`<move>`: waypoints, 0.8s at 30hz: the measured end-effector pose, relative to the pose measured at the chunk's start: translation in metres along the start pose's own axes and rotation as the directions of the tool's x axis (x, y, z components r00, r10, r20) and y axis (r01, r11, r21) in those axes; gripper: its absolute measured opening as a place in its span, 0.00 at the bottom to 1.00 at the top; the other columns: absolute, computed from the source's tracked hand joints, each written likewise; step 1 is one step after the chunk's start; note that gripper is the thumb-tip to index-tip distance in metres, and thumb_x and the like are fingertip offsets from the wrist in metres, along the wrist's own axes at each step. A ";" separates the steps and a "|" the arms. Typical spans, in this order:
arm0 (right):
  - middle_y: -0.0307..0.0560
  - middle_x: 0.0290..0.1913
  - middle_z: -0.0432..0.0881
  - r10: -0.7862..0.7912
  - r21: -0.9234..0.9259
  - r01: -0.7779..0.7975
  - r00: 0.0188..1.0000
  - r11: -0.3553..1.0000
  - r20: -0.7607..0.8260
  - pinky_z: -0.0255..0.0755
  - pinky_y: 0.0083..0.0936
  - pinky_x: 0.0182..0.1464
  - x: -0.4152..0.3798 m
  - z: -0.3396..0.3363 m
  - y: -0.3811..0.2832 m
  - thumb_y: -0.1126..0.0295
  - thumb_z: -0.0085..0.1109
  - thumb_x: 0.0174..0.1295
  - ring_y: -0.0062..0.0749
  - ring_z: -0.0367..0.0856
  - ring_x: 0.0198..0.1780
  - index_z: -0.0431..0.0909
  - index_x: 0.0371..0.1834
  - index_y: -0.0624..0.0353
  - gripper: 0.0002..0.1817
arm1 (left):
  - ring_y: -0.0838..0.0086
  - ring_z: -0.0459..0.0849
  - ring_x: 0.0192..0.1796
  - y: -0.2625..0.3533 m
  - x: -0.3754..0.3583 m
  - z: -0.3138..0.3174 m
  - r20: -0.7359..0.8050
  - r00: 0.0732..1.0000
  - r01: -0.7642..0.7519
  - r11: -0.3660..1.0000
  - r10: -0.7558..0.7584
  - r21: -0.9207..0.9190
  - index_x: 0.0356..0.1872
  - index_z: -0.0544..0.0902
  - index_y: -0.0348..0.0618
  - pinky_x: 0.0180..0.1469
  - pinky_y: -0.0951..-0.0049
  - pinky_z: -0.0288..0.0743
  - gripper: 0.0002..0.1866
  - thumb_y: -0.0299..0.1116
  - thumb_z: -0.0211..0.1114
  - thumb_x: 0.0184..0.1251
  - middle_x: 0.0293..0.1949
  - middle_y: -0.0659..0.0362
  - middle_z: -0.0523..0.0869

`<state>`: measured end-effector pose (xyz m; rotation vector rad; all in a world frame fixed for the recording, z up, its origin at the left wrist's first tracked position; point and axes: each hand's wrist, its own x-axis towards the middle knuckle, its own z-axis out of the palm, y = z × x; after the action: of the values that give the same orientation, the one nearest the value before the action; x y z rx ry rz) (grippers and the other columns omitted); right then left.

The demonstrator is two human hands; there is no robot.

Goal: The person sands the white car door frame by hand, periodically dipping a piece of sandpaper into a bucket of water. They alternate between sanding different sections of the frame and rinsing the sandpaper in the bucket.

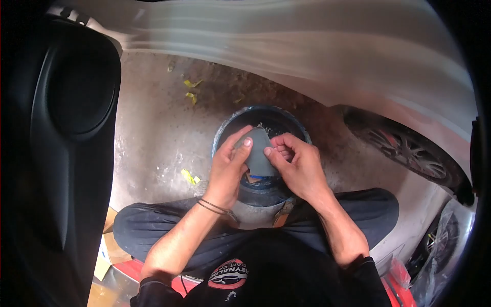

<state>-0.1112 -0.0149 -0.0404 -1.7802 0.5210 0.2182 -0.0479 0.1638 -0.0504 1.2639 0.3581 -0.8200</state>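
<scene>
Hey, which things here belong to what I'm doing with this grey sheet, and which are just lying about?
Likely part of the job:
- grey sheet, in both hands
- dark bucket, beneath it

Probably just lying about:
- yellow-green scraps on the floor
- cardboard, by your left knee
- clear plastic, far right

Left of the spoked, black-tyred car wheel (pixel 409 151), crumpled yellow-green scraps (pixel 191 92) lie on the stained grey concrete floor (pixel 148 117).
</scene>
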 end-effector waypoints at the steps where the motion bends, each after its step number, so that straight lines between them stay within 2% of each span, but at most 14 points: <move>1: 0.42 0.41 0.91 0.010 0.073 -0.012 1.000 0.997 0.028 0.84 0.24 0.46 0.000 0.001 0.001 0.68 0.72 0.77 0.22 0.87 0.39 0.84 0.60 0.66 0.16 | 0.78 0.90 0.55 0.000 0.001 -0.004 0.000 0.998 0.060 0.996 -0.060 -0.071 0.71 0.83 0.39 0.59 0.72 0.84 0.21 0.42 0.66 0.89 0.55 0.61 0.91; 3: 0.40 0.42 0.91 0.049 0.185 -0.065 0.995 0.981 0.087 0.83 0.23 0.46 0.002 -0.001 0.005 0.69 0.70 0.78 0.20 0.87 0.41 0.84 0.60 0.66 0.15 | 0.80 0.89 0.54 -0.002 0.003 -0.014 0.003 0.993 0.115 0.983 -0.116 -0.143 0.70 0.82 0.39 0.59 0.74 0.82 0.20 0.40 0.67 0.89 0.55 0.62 0.91; 5: 0.39 0.44 0.91 0.085 0.291 -0.121 0.987 0.949 0.134 0.82 0.21 0.47 0.004 -0.002 0.011 0.70 0.69 0.79 0.17 0.86 0.43 0.85 0.60 0.65 0.13 | 0.83 0.86 0.49 -0.009 0.003 -0.022 0.017 0.996 0.086 0.984 -0.084 -0.156 0.57 0.81 0.46 0.58 0.74 0.82 0.08 0.30 0.70 0.86 0.46 0.68 0.87; 6: 0.38 0.45 0.90 0.101 0.325 -0.146 0.983 0.935 0.150 0.82 0.21 0.47 0.006 -0.001 0.013 0.70 0.68 0.80 0.16 0.86 0.44 0.85 0.60 0.65 0.13 | 0.83 0.86 0.49 -0.010 0.004 -0.025 0.026 0.996 0.088 0.984 -0.085 -0.156 0.57 0.81 0.46 0.58 0.74 0.82 0.08 0.30 0.70 0.86 0.46 0.68 0.87; 8: 0.37 0.46 0.89 0.115 0.355 -0.166 0.980 0.920 0.162 0.81 0.21 0.48 0.006 -0.001 0.012 0.70 0.68 0.81 0.14 0.85 0.45 0.85 0.61 0.64 0.13 | 0.79 0.88 0.58 -0.008 0.003 -0.026 0.035 0.998 -0.052 0.999 0.053 -0.014 0.65 0.82 0.37 0.64 0.74 0.81 0.16 0.28 0.71 0.83 0.56 0.60 0.91; 11: 0.37 0.48 0.89 0.076 0.467 -0.156 0.980 0.871 0.187 0.81 0.20 0.50 0.009 0.000 0.004 0.70 0.68 0.81 0.12 0.84 0.48 0.85 0.62 0.64 0.13 | 0.81 0.87 0.58 -0.005 0.007 -0.021 0.024 0.992 -0.126 0.992 0.125 0.015 0.71 0.77 0.36 0.67 0.75 0.80 0.21 0.26 0.70 0.84 0.56 0.61 0.89; 13: 0.45 0.49 0.92 -0.144 0.119 0.158 0.982 0.980 -0.121 0.83 0.25 0.53 0.010 -0.003 -0.002 0.73 0.70 0.76 0.27 0.90 0.50 0.89 0.57 0.63 0.11 | 0.81 0.87 0.58 -0.003 0.009 -0.021 0.017 0.985 -0.169 0.985 0.169 0.033 0.74 0.75 0.35 0.68 0.76 0.80 0.23 0.25 0.69 0.84 0.55 0.61 0.88; 14: 0.49 0.50 0.93 -0.284 -0.093 0.269 0.929 0.959 -0.238 0.84 0.27 0.54 0.011 -0.005 -0.004 0.74 0.71 0.73 0.34 0.93 0.51 0.91 0.55 0.62 0.10 | 0.79 0.86 0.63 -0.004 0.011 -0.023 0.045 0.995 -0.088 0.996 0.086 0.028 0.79 0.71 0.33 0.72 0.73 0.78 0.28 0.28 0.68 0.86 0.60 0.59 0.87; 15: 0.54 0.51 0.92 -0.302 -0.112 0.281 0.899 0.953 -0.317 0.85 0.34 0.57 0.012 -0.004 -0.006 0.77 0.71 0.69 0.47 0.94 0.52 0.93 0.51 0.59 0.10 | 0.76 0.86 0.68 -0.003 0.012 -0.023 0.074 0.997 -0.006 1.000 0.004 0.024 0.84 0.67 0.31 0.76 0.71 0.77 0.32 0.32 0.67 0.87 0.66 0.56 0.87; 18: 0.54 0.51 0.92 -0.438 -0.235 0.382 0.855 0.894 -0.277 0.85 0.33 0.55 0.013 0.003 -0.001 0.79 0.72 0.69 0.44 0.93 0.52 0.91 0.55 0.63 0.13 | 0.71 0.84 0.73 -0.015 0.005 0.004 0.113 0.979 -0.169 0.985 0.171 -0.026 0.86 0.65 0.34 0.80 0.67 0.75 0.33 0.38 0.64 0.90 0.71 0.51 0.85; 19: 0.56 0.52 0.92 -0.494 -0.241 0.443 0.841 0.863 -0.223 0.85 0.36 0.57 0.009 0.006 -0.009 0.79 0.73 0.68 0.49 0.93 0.53 0.91 0.56 0.63 0.14 | 0.71 0.84 0.73 -0.015 0.009 0.004 0.116 0.978 -0.173 0.985 0.175 -0.024 0.86 0.65 0.34 0.80 0.67 0.75 0.33 0.38 0.64 0.90 0.71 0.51 0.85; 22: 0.54 0.57 0.89 -0.430 -0.299 0.396 0.901 0.868 -0.056 0.84 0.41 0.62 -0.001 0.019 -0.014 0.76 0.72 0.69 0.55 0.89 0.59 0.87 0.62 0.61 0.18 | 0.71 0.88 0.48 -0.017 0.025 0.004 -0.015 1.000 -0.024 0.998 0.024 -0.056 0.64 0.84 0.35 0.54 0.66 0.82 0.19 0.43 0.61 0.92 0.46 0.60 0.89; 23: 0.53 0.59 0.88 -0.438 -0.318 0.419 0.899 0.851 0.012 0.82 0.45 0.63 -0.005 0.016 -0.011 0.74 0.71 0.71 0.56 0.88 0.60 0.87 0.64 0.59 0.19 | 0.72 0.80 0.37 -0.014 0.031 0.012 -0.115 0.991 -0.074 0.991 0.061 -0.113 0.53 0.84 0.36 0.43 0.63 0.78 0.19 0.46 0.60 0.93 0.36 0.65 0.83; 24: 0.53 0.59 0.88 -0.445 -0.314 0.427 0.896 0.848 0.016 0.82 0.45 0.63 -0.010 0.013 -0.008 0.74 0.71 0.71 0.56 0.88 0.60 0.87 0.64 0.59 0.19 | 0.72 0.80 0.37 -0.008 0.041 0.012 -0.121 0.990 -0.082 0.990 0.069 -0.113 0.53 0.84 0.36 0.43 0.63 0.78 0.19 0.46 0.60 0.93 0.36 0.65 0.83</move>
<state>-0.1146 0.0011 -0.0333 -2.1676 0.1079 -0.0770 -0.0286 0.1375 -0.0787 1.2100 0.4435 -0.6530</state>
